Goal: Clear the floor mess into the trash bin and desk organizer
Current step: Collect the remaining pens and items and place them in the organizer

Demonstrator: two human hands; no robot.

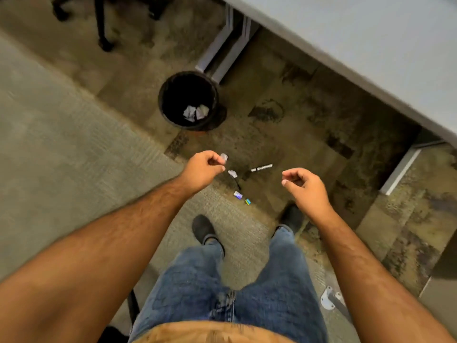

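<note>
Partly done: paper wads in trash bin; marker, scraps on carpet; left hand pinching scrap, right hand curled, empty.

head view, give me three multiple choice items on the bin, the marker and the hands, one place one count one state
1. Where does the trash bin stand?
A. on the desk
B. on the floor beside a desk leg
C. between the person's shoes

2. How many crumpled paper balls show inside the bin?
A. none
B. about two
C. over ten

3. What is the state of the marker?
A. lying on the floor
B. held in the right hand
C. upright in the bin

Answers: 1 B, the bin sits on carpet by the desk leg. 2 B, two white wads lie at its bottom. 3 A, it lies flat on the carpet, and the right hand holds nothing.
</note>
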